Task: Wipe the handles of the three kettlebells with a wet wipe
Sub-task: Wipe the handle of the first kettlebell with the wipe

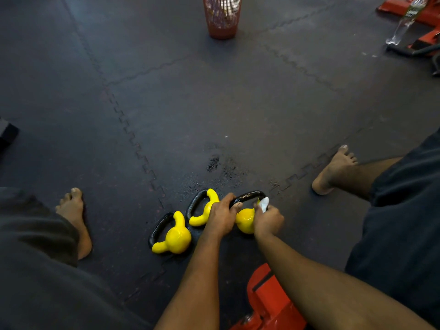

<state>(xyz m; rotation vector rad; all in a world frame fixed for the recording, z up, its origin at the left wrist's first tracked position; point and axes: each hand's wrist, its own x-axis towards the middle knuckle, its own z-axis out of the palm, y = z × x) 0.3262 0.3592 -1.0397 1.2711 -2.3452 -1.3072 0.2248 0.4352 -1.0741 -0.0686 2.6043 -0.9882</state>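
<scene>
Three yellow kettlebells with black handles lie in a row on the dark rubber floor. The left kettlebell (175, 236) and the middle kettlebell (202, 210) lie untouched. My left hand (222, 216) grips the left side of the black handle (250, 196) of the right kettlebell (245, 220). My right hand (267, 221) pinches a white wet wipe (264, 204) against the right side of that same handle. My hands hide part of the right kettlebell's body.
A red mesh bin (222, 16) stands far ahead. A clear plastic bottle (404, 22) and red equipment (419, 13) are at the far right. A red metal frame (269, 303) is under my arms. Bare feet (75, 215) (335, 170) flank the kettlebells. Wet spots (214, 163) mark the mat.
</scene>
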